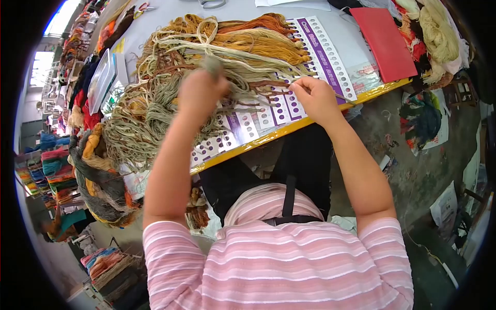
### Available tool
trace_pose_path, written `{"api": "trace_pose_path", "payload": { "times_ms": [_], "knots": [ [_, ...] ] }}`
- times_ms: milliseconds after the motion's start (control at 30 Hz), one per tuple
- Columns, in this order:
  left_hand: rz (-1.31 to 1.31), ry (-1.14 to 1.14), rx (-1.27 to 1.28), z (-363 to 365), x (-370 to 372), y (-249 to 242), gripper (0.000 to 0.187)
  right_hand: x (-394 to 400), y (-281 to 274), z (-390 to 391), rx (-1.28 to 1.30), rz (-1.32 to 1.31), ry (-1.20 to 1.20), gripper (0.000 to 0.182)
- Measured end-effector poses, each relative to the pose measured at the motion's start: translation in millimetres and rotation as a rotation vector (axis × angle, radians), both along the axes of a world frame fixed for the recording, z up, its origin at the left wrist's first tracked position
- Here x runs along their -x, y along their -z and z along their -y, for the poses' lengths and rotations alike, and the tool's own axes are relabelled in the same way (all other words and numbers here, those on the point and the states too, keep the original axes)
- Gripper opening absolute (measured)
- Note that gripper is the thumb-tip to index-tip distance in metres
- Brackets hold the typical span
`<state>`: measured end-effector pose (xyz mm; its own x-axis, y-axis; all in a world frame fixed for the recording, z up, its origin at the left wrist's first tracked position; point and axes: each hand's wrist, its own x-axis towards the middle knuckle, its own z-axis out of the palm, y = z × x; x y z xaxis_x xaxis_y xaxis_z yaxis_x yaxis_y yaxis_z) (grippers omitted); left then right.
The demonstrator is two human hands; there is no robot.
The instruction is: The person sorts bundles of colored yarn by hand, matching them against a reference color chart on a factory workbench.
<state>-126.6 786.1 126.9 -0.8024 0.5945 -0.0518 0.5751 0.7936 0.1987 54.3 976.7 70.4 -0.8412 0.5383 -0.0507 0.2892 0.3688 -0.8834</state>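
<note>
My right hand (316, 101) is closed in a pinch at the end of a brown embroidery thread (274, 83), just above a white and purple thread card (330, 62) with rows of punched holes and "Cross Stitch" lettering. A thin dark stick-like thing (345, 99) shows beside that hand. Motion blurs my left hand (200, 93), raised over the thread pile; a grey-green patch shows at its fingers, which I cannot make out. Beneath it, loose skeins in olive green (132, 132), cream and mustard yellow (258, 44) spread across the cards. Rust-orange strands (266, 22) lie at the far end.
Yellow tape (279, 129) lines the table's near edge. A red folder (383, 44) and a heap of pale and red yarn (439, 31) lie at the right. Scissors (212, 4) rest at the far edge. Grey hanks (95, 175) hang at the left; coloured bundles (54, 165) stand beyond.
</note>
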Motion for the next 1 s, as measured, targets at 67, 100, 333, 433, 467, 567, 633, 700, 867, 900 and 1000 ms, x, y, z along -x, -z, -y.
{"api": "trace_pose_path", "payload": {
  "times_ms": [67, 100, 333, 433, 467, 567, 633, 700, 867, 900, 1000],
  "knots": [
    [-0.017, -0.17, -0.279, 10.6, 45.3, -23.3, 0.025, -0.1, 1.2, 1.0, 0.004, -0.003, 0.004, 0.02],
    [-0.039, -0.064, -0.537, 27.2, 80.3, -13.0, 0.021, 0.3, 2.2, 1.3, 0.053, -0.018, 0.012, 0.02],
    [1.379, -0.386, -0.886, 17.6, -4.7, -53.2, 0.026, -9.6, -3.6, -7.5, 0.264, -0.167, 0.084, 0.016],
    [1.578, -0.319, -0.672, -13.6, -57.2, -26.1, 0.027, -11.2, 5.8, -10.0, 0.112, -0.039, -0.003, 0.017],
    [1.6, -0.338, -0.649, -21.8, -67.9, -13.2, 0.024, -10.6, 1.2, -9.0, 0.066, -0.012, -0.011, 0.016],
    [1.563, -0.391, -0.658, -41.0, -89.9, 4.8, 0.018, -12.3, -5.1, -4.3, -0.007, 0.008, -0.017, 0.013],
    [1.486, -0.377, -0.641, -50.8, -93.6, 9.2, 0.014, -13.0, -3.4, -5.2, 0.016, 0.012, -0.009, 0.014],
    [1.337, -0.342, -0.566, -60.1, -97.0, 17.2, 0.012, -12.4, -5.2, -6.5, 0.042, 0.025, -0.018, 0.014],
    [1.047, -0.154, -0.587, -61.7, -92.5, 39.8, 0.01, -17.7, -6.6, -5.5, 0.061, -0.04, -0.045, 0.013],
    [1.059, -0.15, -0.611, -60.3, -92.4, 40.7, 0.01, -18.7, -6.4, -4.8, 0.06, -0.037, -0.036, 0.013],
    [1.04, -0.178, -0.658, -61.7, -94.2, 40.4, 0.007, -18.6, -7.2, -3.2, 0.028, -0.059, -0.027, 0.013]
  ]
}}
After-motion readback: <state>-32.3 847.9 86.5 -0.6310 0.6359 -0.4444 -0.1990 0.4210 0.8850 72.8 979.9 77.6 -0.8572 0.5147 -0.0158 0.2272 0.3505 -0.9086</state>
